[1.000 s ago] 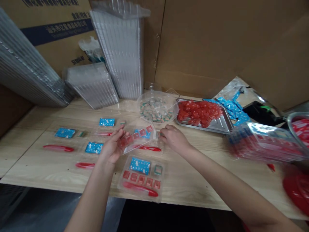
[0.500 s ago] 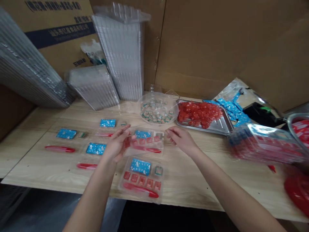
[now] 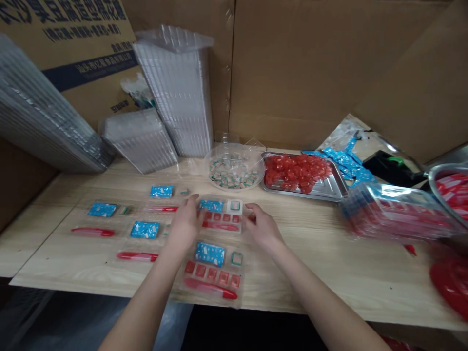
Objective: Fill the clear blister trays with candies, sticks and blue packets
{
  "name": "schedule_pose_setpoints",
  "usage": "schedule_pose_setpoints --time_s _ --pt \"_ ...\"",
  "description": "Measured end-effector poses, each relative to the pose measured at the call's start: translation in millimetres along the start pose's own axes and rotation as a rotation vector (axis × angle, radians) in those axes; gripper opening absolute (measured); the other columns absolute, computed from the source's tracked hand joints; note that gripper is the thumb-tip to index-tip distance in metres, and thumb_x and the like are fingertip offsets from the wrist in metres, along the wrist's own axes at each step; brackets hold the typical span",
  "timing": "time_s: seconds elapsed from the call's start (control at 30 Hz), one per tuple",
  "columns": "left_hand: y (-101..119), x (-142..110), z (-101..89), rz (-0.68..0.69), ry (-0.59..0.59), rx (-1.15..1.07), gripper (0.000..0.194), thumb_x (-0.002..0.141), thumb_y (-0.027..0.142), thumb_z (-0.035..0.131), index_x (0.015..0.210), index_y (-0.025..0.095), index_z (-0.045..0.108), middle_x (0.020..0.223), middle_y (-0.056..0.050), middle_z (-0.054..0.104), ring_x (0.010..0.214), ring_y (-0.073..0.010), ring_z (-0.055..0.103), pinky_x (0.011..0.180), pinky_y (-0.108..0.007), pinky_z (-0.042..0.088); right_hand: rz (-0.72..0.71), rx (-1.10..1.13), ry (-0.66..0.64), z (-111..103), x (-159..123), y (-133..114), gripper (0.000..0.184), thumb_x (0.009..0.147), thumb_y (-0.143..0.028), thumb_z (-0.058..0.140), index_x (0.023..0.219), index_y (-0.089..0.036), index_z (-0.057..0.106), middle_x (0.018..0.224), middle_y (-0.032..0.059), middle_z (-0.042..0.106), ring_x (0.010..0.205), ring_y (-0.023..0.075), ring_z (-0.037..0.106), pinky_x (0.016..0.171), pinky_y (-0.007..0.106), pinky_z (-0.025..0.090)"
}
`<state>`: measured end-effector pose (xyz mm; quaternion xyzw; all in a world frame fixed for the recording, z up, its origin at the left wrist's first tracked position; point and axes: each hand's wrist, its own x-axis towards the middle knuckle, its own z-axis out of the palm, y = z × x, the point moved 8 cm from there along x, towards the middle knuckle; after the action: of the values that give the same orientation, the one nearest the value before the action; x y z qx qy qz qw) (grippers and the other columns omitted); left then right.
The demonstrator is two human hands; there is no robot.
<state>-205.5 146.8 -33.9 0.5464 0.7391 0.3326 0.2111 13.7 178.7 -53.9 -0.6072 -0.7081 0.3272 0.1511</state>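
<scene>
Pale wooden counter (image 3: 310, 263), left to centre of frame: five unstacked clear plastic trays (image 3: 227, 257); my left hand (image 3: 187, 222) and right hand (image 3: 262, 225), loosely curled, flank one, grip unclear.

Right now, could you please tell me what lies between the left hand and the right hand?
In the head view, a clear tray lies between them, holding a blue packet, red squares, a green-edged square and a red stick.

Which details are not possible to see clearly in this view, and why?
Head view:
Pack beside the right hand: left edge partly hidden by the left hand.
Bowl: cut off by the right picture edge.
Stacked packs: contents blurred.
Blue sachet: print too small to read.
</scene>
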Motion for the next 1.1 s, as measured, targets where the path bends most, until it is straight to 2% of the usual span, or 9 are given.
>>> schedule_pose_setpoints --time_s 0.17,0.37,0.53,0.6,0.7,0.83,0.9,1.0,1.1 --pt "3.0 1.5 3.2 0.070 -0.093 0.239 0.039 0.079 0.026 0.054 0.117 0.016 0.050 0.111 -0.017 0.057 0.104 -0.0280 0.055 0.090 -0.038 0.040 -0.029 -0.013 -0.005 0.3 4.3 3.2 0.040 0.081 -0.038 0.051 0.116 -0.018 0.052 0.074 0.0023 0.064 0.066 0.0170 0.059 0.059 0.025 0.039" --pt "1.8 84.3 -28.5 0.121 0.069 0.436 0.023 0.078 0.016 0.051 0.099 0.014 0.057 0.110 -0.020 0.055 0.112 -0.0318 0.047 0.093 -0.043 0.036 -0.096 0.071 0.112 -18.9 1.1 33.9 0.030 0.081 -0.038 0.045 0.102 -0.021 0.059 0.068 0.0008 0.062 0.061 0.0175 0.058 0.058 0.028 0.043" --pt "-8.1 125.0 -23.9 0.129 0.063 0.387 0.012 0.071 0.008 0.054 0.081 0.014 0.060 0.085 -0.016 0.060 0.098 -0.0318 0.055 0.087 -0.042 0.039 -0.040 0.088 0.168 -41.4 -16.4 66.4 0.028 0.082 -0.037 0.043 0.098 -0.023 0.061 0.070 0.0022 0.064 0.059 0.0174 0.058 0.055 0.028 0.044" --pt "-3.3 124.9 -29.3 0.159 0.069 0.358 0.014 0.073 0.007 0.051 0.081 0.014 0.060 0.075 -0.013 0.059 0.096 -0.0324 0.056 0.088 -0.044 0.037 -0.048 0.037 0.257 -66.4 -18.3 76.5 0.027 0.083 -0.034 0.042 0.096 -0.021 0.062 0.077 0.0044 0.066 0.065 0.0177 0.059 0.061 0.029 0.046" --pt "19.5 113.5 -55.8 0.236 0.117 0.348 0.025 0.081 0.011 0.045 0.099 0.019 0.060 0.082 -0.008 0.058 0.107 -0.0314 0.050 0.097 -0.047 0.030 -0.099 -0.150 0.388 -113.6 -3.2 82.9 0.025 0.083 -0.026 0.042 0.094 -0.018 0.063 0.087 0.0071 0.066 0.076 0.0186 0.060 0.072 0.031 0.046" --pt "76.7 69.3 -98.4 0.329 0.319 0.082 0.034 0.081 0.018 0.051 0.112 0.030 0.058 0.091 0.000 0.061 0.107 -0.0233 0.049 0.096 -0.031 0.034 -0.116 -0.479 0.349 -146.3 47.9 82.2 0.023 0.083 -0.020 0.047 0.099 -0.014 0.063 0.098 0.0112 0.062 0.092 0.0206 0.057 0.081 0.031 0.042" --pt "103.7 44.7 -74.8 0.281 0.150 -0.174 0.031 0.077 0.017 0.057 0.105 0.030 0.064 0.080 0.001 0.063 0.090 -0.0198 0.056 0.080 -0.023 0.041 -0.122 -0.602 0.225 -141.0 73.0 79.7 0.023 0.080 -0.016 0.052 0.100 -0.013 0.062 0.103 0.0134 0.060 0.094 0.0211 0.056 0.082 0.030 0.042" --pt "148.2 5.9 21.7 0.230 -0.359 -0.398 0.020 0.070 0.016 0.063 0.086 0.026 0.070 0.066 -0.001 0.064 0.068 -0.0199 0.057 0.068 -0.026 0.045 -0.124 -0.646 0.147 -133.9 90.6 75.0 0.020 0.079 -0.010 0.052 0.094 -0.010 0.064 0.103 0.0170 0.060 0.095 0.0228 0.056 0.082 0.032 0.041" --pt "186.2 -24.8 109.5 0.423 -0.636 -0.241 0.014 0.075 0.017 0.056 0.080 0.024 0.068 0.078 -0.005 0.066 0.082 -0.0231 0.060 0.080 -0.033 0.044 -0.108 -0.609 0.206 -142.5 80.0 75.9 0.022 0.080 -0.013 0.050 0.098 -0.008 0.062 0.104 0.0183 0.059 0.100 0.0247 0.053 0.085 0.034 0.040"
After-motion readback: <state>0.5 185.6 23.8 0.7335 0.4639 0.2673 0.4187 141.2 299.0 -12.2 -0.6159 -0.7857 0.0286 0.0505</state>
